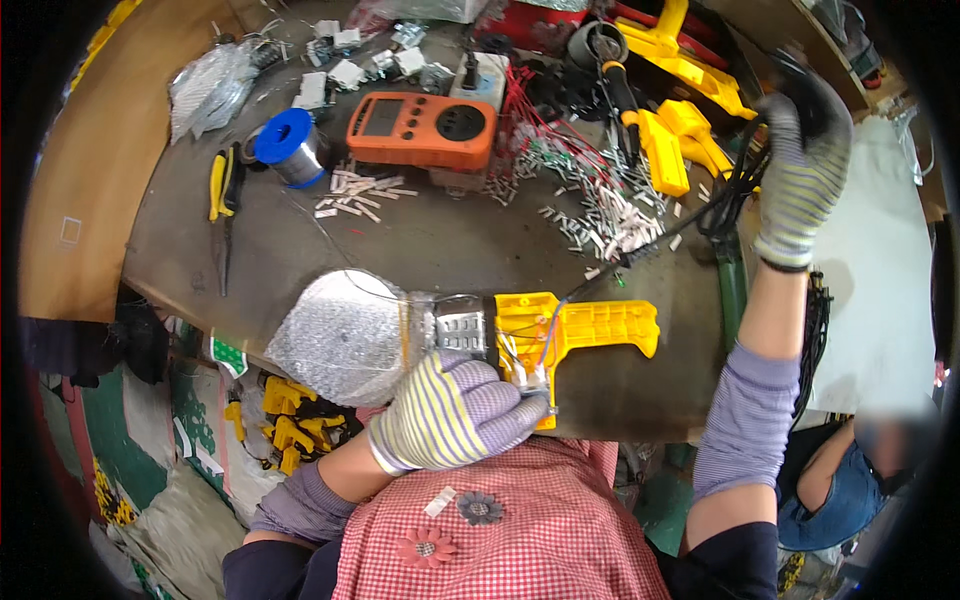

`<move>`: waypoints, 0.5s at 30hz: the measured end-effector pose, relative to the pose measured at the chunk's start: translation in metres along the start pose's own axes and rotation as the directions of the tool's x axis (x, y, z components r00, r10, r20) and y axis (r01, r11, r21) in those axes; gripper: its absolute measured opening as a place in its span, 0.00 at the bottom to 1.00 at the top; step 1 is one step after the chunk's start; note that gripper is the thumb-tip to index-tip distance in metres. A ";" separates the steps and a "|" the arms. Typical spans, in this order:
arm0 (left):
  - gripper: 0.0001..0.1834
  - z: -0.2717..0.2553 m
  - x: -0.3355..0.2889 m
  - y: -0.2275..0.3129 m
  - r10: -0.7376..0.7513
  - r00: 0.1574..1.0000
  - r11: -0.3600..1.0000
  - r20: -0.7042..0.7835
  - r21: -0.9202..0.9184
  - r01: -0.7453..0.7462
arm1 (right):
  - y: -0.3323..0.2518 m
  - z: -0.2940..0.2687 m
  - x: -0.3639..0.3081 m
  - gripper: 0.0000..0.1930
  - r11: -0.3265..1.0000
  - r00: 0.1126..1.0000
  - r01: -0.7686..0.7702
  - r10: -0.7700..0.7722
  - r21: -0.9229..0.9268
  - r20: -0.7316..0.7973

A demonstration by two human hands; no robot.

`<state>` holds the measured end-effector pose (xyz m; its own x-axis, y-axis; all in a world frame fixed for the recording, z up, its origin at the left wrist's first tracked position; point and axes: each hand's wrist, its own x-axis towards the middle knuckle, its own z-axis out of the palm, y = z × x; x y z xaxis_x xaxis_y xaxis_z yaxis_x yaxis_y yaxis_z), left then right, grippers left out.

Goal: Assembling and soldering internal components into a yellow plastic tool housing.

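Note:
My left hand (455,415), in a striped knit glove, grips the near side of a yellow plastic tool housing (610,328). Its fingertips press by the thin wires inside the open shell. A perforated metal barrel (463,330) joins the housing on the left, and a round bubble-wrapped piece (340,335) lies beyond that. From the housing a black cable (665,240) runs up to the right. My right hand (805,165), raised at the far right, is closed around the looped part of this cable; its fingertips are blurred.
An orange meter (422,130) stands at the back, beside a blue solder spool (287,147) and yellow-handled pliers (225,205). Small white-sleeved parts (620,225) lie heaped near more yellow housings (675,145). Another person (840,485) sits at the lower right.

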<state>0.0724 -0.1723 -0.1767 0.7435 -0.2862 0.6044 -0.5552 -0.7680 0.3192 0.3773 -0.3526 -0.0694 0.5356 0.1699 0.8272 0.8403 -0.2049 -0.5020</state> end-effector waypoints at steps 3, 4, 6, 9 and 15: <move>0.14 -0.001 0.002 -0.001 0.011 1.000 1.000 0.014 -0.021 -0.011 | -0.065 0.053 0.007 0.16 0.906 0.670 0.404 -0.389 0.130 0.633; 0.14 -0.001 0.004 0.000 0.030 0.999 0.999 -0.012 -0.045 -0.030 | -0.070 0.071 0.005 0.16 0.687 0.527 0.726 -0.533 -0.024 0.662; 0.14 0.000 -0.001 -0.002 0.039 0.999 0.998 0.001 -0.049 -0.039 | -0.080 0.109 0.004 0.14 0.645 0.413 0.759 -0.380 -0.083 0.828; 0.14 0.002 0.000 -0.002 0.041 0.999 0.998 0.014 -0.049 -0.040 | -0.084 0.141 0.015 0.09 0.595 0.323 0.798 -0.288 -0.095 0.902; 0.16 0.005 -0.006 -0.002 0.026 0.999 0.998 -0.018 -0.065 -0.027 | -0.097 0.168 0.018 0.09 0.508 0.212 0.861 -0.318 -0.022 0.924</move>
<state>0.0710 -0.1717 -0.1841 0.7218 -0.2954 0.6259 -0.5982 -0.7210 0.3496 0.3202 -0.1673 -0.0484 -0.0759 0.9919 0.1016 0.8864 0.0204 0.4625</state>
